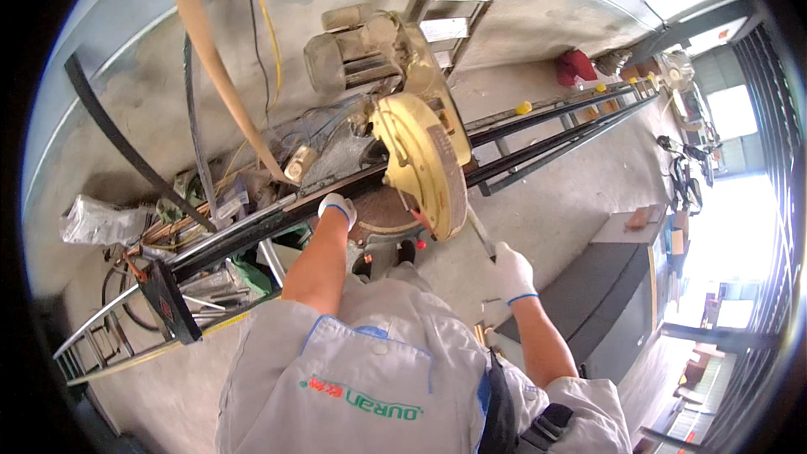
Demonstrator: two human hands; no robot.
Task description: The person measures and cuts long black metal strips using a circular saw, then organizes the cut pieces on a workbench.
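On saw handle — gloved right hand

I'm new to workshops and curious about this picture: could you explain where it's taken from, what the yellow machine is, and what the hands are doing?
There is just one picture, taken by a wide fisheye camera worn on the head and looking down, so straight edges bend. The yellow machine looks like a cut-off saw, with a rounded guard and a motor behind. The gloved right hand is closed around the end of its handle. The gloved left hand is at a long dark bar running along the far side of the brown base; whether it grips the bar is unclear.
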